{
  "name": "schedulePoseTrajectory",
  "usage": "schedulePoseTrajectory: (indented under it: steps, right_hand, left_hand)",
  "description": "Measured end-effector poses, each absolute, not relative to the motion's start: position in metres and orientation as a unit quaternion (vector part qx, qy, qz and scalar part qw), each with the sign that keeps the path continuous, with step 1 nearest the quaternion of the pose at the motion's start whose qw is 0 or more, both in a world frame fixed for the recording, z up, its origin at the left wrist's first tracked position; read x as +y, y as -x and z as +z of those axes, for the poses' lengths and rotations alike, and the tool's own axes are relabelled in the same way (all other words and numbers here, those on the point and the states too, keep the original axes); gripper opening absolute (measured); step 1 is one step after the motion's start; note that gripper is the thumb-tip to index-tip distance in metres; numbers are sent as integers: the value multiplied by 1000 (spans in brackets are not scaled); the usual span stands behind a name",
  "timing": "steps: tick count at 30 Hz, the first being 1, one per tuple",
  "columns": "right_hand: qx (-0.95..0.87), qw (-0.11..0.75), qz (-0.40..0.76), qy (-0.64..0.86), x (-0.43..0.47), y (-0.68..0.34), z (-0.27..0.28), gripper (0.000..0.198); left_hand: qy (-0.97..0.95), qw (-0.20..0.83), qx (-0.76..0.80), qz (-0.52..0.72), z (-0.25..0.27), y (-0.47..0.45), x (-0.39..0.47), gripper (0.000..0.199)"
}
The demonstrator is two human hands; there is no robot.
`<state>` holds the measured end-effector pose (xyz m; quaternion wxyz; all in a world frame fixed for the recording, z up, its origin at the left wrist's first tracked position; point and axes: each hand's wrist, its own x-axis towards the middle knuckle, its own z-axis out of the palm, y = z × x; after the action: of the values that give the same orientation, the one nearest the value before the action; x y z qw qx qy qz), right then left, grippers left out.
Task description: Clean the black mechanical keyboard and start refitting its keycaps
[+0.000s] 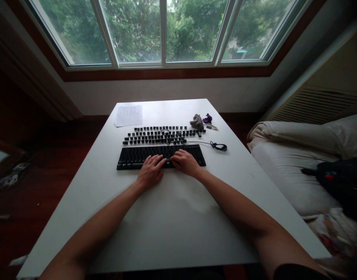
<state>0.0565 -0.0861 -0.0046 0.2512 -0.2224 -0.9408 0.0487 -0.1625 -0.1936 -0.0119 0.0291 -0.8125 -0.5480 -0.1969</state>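
A black keyboard [134, 156] lies on the white table in front of me. My left hand [151, 171] rests at its front edge, fingers stretched out over the lower keys and slightly apart. Close beside it, my right hand [186, 161] is bent over the lower middle keys with its fingers drawn together. Whatever may sit between those fingertips is hidden. Behind the keyboard, several loose black keycaps [153, 137] are laid out in rows. The keyboard's black cable [219, 146] ends in a tied bundle at the right.
A printed paper sheet [128, 115] lies at the table's back left. At the back right are a crumpled grey cloth [197, 122], a purple cloth [207, 118] and small thin tools [212, 127]. A pale sofa [289, 171] stands right of the table [108, 202].
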Motion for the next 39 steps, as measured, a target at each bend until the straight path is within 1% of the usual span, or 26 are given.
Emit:
schedulePoseTrajectory:
  steps: [7, 14, 21, 30, 39]
  right_hand:
    - [-940, 252, 60, 223, -87, -57, -6, 10]
    - [-939, 251, 61, 226, -88, -56, -5, 11]
    - [-938, 254, 70, 224, -89, -56, -5, 11]
    - [-939, 257, 59, 221, -88, -55, -7, 12]
    - [-941, 251, 56, 221, -89, -53, -7, 11]
  left_hand:
    - [794, 50, -558, -237, -8, 164, -195, 42]
    - [784, 56, -577, -222, -9, 164, -195, 36]
    - [785, 42, -575, -227, -8, 164, -197, 41]
    - [798, 36, -559, -223, -8, 163, -196, 40]
    - [800, 68, -558, -209, -4, 159, -199, 43]
